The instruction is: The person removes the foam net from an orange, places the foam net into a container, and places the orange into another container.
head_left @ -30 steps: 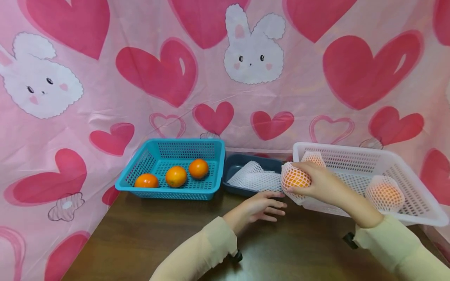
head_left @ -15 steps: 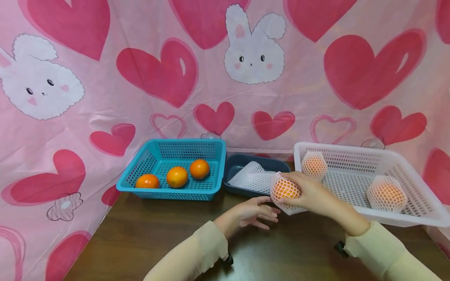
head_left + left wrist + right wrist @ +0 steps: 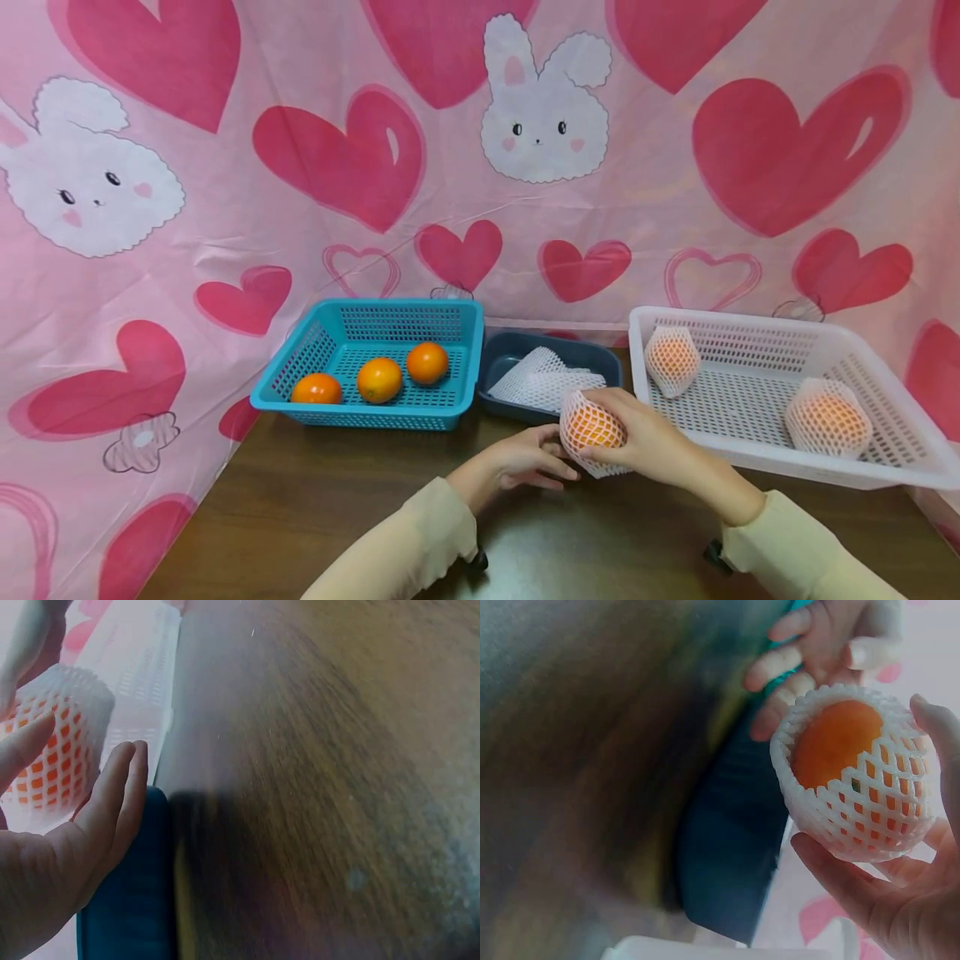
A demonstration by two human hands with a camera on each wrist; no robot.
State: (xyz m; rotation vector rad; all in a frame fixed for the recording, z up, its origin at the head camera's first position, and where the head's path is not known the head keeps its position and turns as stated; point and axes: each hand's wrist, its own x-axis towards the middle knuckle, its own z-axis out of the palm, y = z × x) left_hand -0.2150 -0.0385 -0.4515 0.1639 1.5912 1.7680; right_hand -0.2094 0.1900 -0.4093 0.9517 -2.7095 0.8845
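Note:
My right hand [image 3: 645, 439] grips an orange [image 3: 592, 427] in a white foam net sleeve, above the table in front of the dark tray. In the right wrist view the sleeve [image 3: 870, 825] gapes at one end, leaving part of the orange [image 3: 836, 742] bare. My left hand [image 3: 517, 462] is close beside the sleeved orange, fingers spread and loosely bent. Its thumb and fingers lie to either side of the fruit in the left wrist view; whether they touch it I cannot tell.
A blue basket [image 3: 367, 412] at left holds three bare oranges [image 3: 379, 380]. In the dark blue tray [image 3: 611, 362] lie white foam nets [image 3: 543, 379]. At right, a white basket [image 3: 750, 454] contains two sleeved oranges [image 3: 828, 423]. A pink printed cloth hangs behind the table [image 3: 300, 500].
My right hand has brought the sleeved orange left and nearer to me, away from the white basket's edge. The left hand has shifted slightly left and now has the fruit closer to its fingers.

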